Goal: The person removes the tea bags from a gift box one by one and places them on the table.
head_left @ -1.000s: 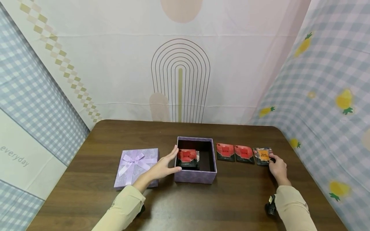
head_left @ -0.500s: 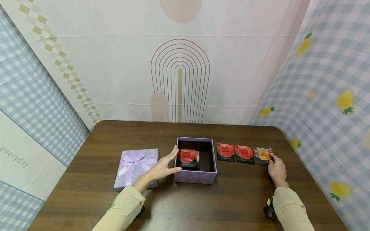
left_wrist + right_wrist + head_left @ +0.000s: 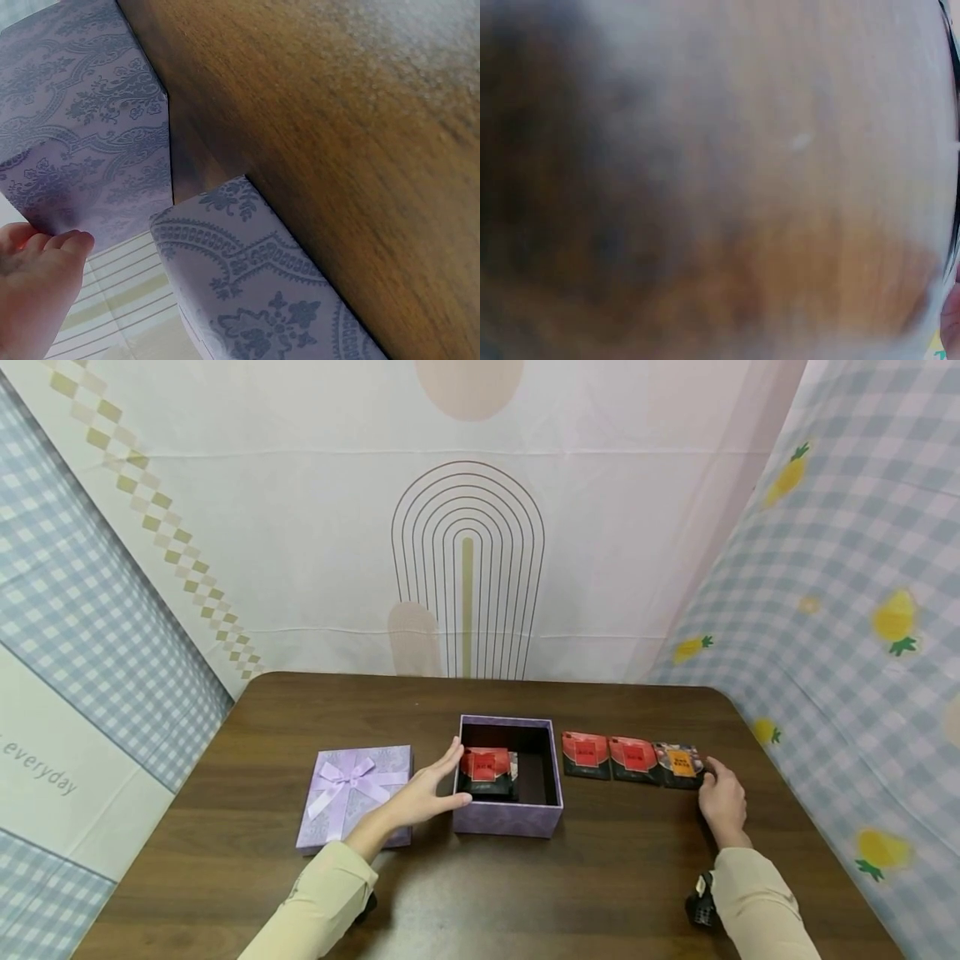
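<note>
An open purple gift box (image 3: pixel 507 820) stands mid-table with a red-and-black sachet (image 3: pixel 483 772) inside, partly over another packet. My left hand (image 3: pixel 420 793) rests its fingers along the box's left wall, thumb at the front left corner. In the left wrist view its fingertips (image 3: pixel 75 244) touch the patterned side. A sachet with an orange label (image 3: pixel 681 766) lies flat at the right end of a row. At its right edge are the fingertips of my right hand (image 3: pixel 723 797). The right wrist view is mostly blurred and shows only a bit of that hand at its edge.
Two red sachets, one on the left (image 3: pixel 586 755) and one in the middle (image 3: pixel 634 760), lie right of the box. Left of it, partly under my left forearm, is the purple lid (image 3: pixel 330 802) with a ribbon bow. Patterned cloth (image 3: pixel 585 568) hangs behind the table (image 3: pixel 600 893).
The orange-labelled sachet has slid slightly left, up against the middle red one. My right hand has shifted a little at its right edge. My left hand and the box have stayed put.
</note>
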Demonstrator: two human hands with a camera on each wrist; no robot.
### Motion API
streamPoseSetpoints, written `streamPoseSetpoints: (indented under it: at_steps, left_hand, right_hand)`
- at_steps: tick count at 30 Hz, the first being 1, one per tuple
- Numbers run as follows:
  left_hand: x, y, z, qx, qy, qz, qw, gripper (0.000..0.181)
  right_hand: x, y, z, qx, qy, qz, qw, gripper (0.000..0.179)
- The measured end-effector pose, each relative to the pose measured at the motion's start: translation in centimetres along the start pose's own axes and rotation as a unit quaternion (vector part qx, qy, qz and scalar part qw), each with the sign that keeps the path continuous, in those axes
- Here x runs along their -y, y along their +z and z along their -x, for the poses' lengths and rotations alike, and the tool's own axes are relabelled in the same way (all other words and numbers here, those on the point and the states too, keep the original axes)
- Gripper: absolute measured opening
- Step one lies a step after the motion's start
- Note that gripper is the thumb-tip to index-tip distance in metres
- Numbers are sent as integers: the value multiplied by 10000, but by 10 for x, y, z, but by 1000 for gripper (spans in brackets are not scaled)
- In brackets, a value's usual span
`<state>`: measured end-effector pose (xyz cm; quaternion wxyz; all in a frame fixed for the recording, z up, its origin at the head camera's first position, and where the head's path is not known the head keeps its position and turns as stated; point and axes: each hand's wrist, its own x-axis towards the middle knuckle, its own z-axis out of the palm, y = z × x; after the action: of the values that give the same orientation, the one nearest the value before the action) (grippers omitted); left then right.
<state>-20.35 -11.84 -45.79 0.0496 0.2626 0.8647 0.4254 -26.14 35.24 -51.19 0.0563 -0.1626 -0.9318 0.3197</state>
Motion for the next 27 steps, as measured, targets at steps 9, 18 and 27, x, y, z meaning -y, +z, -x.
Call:
streamPoseSetpoints:
  at_steps: [9,18,27]
  left_hand:
    - [-1,-1,1,1,-52,7,10000,78]
    - [0,0,-1,-2,-28,-6,10000,78]
    - [1,0,-1,20,-96,-22,9999,79]
  right_hand:
    - [15,0,8,-1221,-422,-868,9878,35]
    - [49,10,14,-1429,-952,-1195,9779,29]
    - [96,13,31,-771,-1511,-1540,9734,29]
